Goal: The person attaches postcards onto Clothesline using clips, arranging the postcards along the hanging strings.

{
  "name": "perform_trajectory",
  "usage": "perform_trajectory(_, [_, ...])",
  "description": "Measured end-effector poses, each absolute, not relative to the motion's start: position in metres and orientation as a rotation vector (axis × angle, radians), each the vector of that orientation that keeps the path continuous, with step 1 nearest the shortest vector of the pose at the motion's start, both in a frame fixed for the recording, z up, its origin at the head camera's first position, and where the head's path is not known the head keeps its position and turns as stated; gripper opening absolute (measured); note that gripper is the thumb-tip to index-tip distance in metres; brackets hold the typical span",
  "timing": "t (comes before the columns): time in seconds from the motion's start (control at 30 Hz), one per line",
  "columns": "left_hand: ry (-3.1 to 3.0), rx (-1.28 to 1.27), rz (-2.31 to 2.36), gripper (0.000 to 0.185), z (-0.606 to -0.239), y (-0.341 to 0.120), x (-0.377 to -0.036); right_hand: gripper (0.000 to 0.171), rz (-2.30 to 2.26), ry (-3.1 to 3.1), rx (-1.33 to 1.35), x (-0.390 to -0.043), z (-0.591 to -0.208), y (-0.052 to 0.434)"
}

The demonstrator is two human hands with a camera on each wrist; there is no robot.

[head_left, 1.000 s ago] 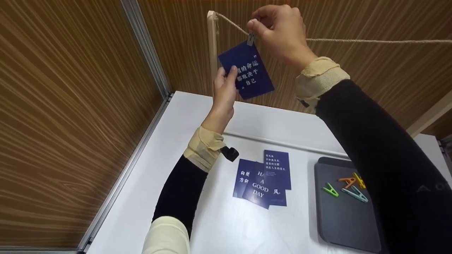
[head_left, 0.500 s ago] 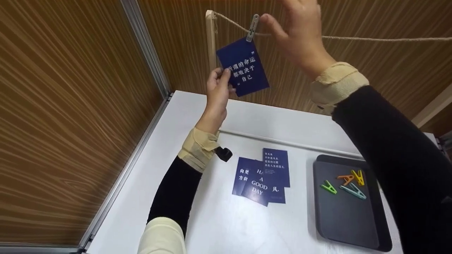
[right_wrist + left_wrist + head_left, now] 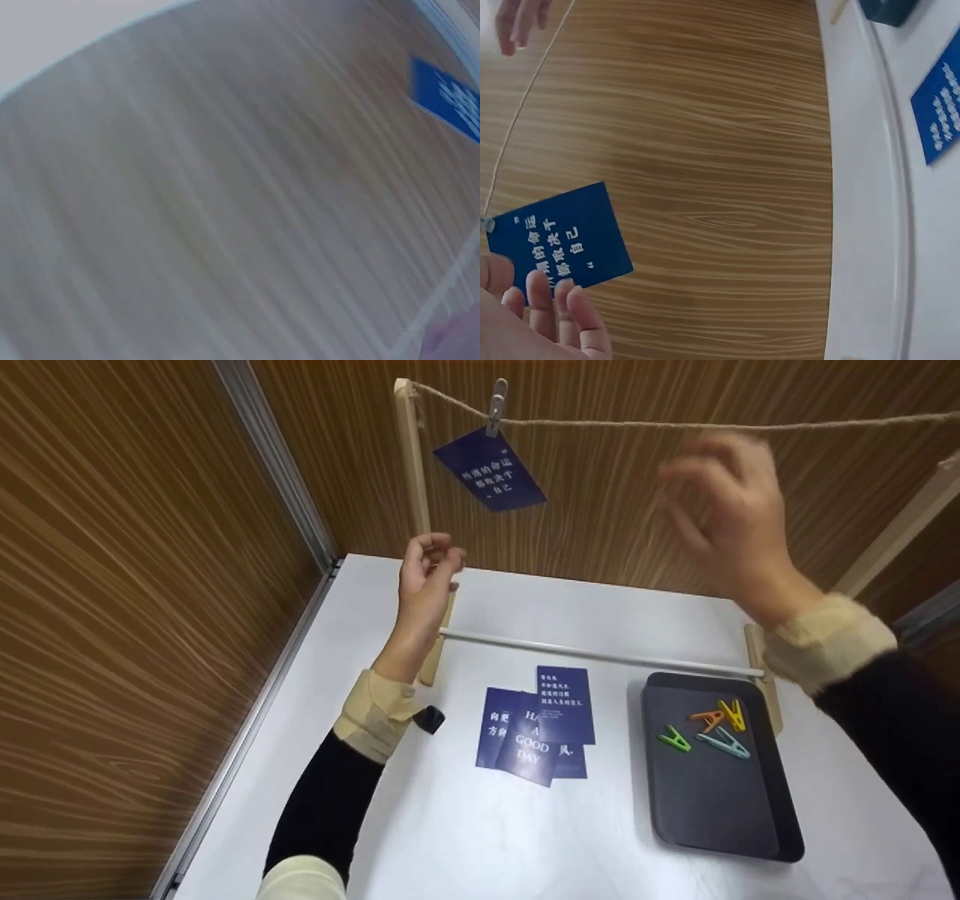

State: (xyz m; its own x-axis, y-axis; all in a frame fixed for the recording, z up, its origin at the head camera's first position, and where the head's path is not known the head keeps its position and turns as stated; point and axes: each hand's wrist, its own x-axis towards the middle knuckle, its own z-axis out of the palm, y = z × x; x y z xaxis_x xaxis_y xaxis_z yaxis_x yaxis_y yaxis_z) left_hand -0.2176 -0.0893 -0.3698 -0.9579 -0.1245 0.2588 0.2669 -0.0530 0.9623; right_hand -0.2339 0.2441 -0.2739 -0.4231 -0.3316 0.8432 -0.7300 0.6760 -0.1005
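Observation:
A dark blue card (image 3: 491, 472) with white lettering hangs tilted from the rope (image 3: 600, 424), held at its top corner by a grey clothespin (image 3: 496, 409). Below and left of the card is my left hand (image 3: 425, 577), its fingers loosely curled with nothing in them. In the left wrist view those fingers (image 3: 544, 304) overlap the lower part of the hanging card (image 3: 577, 236). My right hand (image 3: 739, 514), blurred, is just under the rope well to the right of the card, holding nothing. Only a bit of it (image 3: 454, 337) shows in the right wrist view.
Several blue cards (image 3: 562, 705) lie overlapping on the white table (image 3: 465, 840). To their right a dark grey tray (image 3: 712, 810) bears green (image 3: 674, 739), orange (image 3: 706, 721), yellow (image 3: 733, 715) and light blue clothespins (image 3: 724, 743). A wooden post (image 3: 412, 457) carries the rope's left end.
My right hand has come off the clothespin and moved right and down. My left hand has let go of the card and dropped lower, leaving the card hanging from the rope.

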Motion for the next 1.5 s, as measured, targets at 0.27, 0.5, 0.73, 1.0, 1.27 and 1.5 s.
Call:
perform_trajectory(0.27, [-2.201,-0.449,-1.646,0.023,-0.416,-0.083,-0.187,0.018,0.269,-2.574,0.916,-0.193,-0.386,0.299])
perform_trajectory(0.5, [-2.667,-0.661,-1.169,0.032,-0.457,-0.071,-0.168,0.027,0.184,-2.993,0.941,-0.161,-0.459,0.309])
perform_trajectory(0.73, [-3.024,-0.687,-0.749,0.039,-0.507,-0.06,-0.152,0.039,0.304,-3.035,0.871,-0.139,-0.508,0.308])
perform_trajectory(1.0, [-3.23,-0.663,-0.583,0.072,-0.537,-0.06,-0.138,0.049,0.288,-3.088,0.688,-0.126,-0.524,0.311])
perform_trajectory(1.27, [-3.217,-0.582,-0.616,0.064,-0.555,-0.06,-0.133,0.045,0.295,-3.122,0.644,-0.114,-0.536,0.316])
perform_trajectory(1.5, [-3.111,-0.546,-0.504,0.055,-0.559,-0.053,-0.133,0.034,0.258,-3.086,0.672,-0.108,-0.539,0.318])
